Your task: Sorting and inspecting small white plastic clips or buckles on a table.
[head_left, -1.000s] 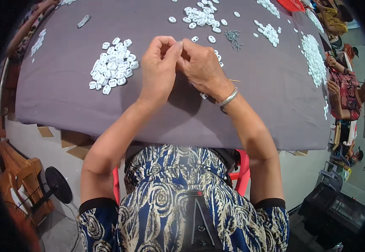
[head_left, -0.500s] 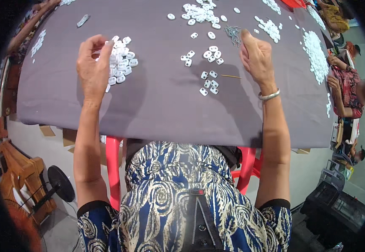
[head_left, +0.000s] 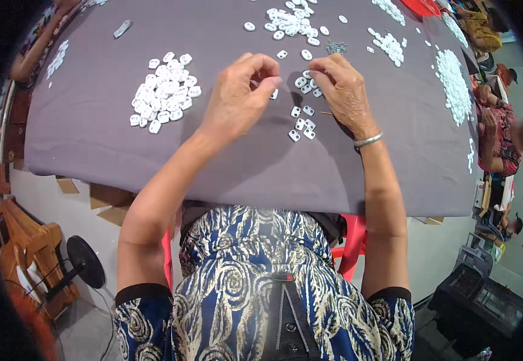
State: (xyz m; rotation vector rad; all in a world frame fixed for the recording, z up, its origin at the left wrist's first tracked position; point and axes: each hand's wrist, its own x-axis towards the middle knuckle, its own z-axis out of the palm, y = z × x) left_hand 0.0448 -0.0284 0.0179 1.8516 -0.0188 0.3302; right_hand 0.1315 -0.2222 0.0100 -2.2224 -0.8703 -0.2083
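Note:
My left hand [head_left: 240, 96] is closed in a pinch above the middle of the table, its fingertips close to a few small white plastic pieces with holes. What it pinches, if anything, is too small to make out. Facing it, my right hand [head_left: 342, 90] also has thumb and finger pinched beside a cluster of white oval two-hole pieces [head_left: 300, 82]; its grip is hidden. Nearer me lies a group of small white pieces with dark holes [head_left: 300, 124]. A thin wooden stick [head_left: 327, 113] is partly covered by my right hand. Behind that hand lie grey metal pins [head_left: 336, 46].
A pile of white two-hole pieces [head_left: 164, 90] sits on the left of the grey cloth-covered table [head_left: 243, 174]. More white pieces lie in a far pile [head_left: 291, 21] and a right-hand heap [head_left: 454, 84]. A red container [head_left: 421, 6] stands at the far edge. Other people sit around.
My left hand has left the pile on the left and come to the middle. The right hand has shifted slightly left and nearer, away from the metal pins, so both hands now face each other closely.

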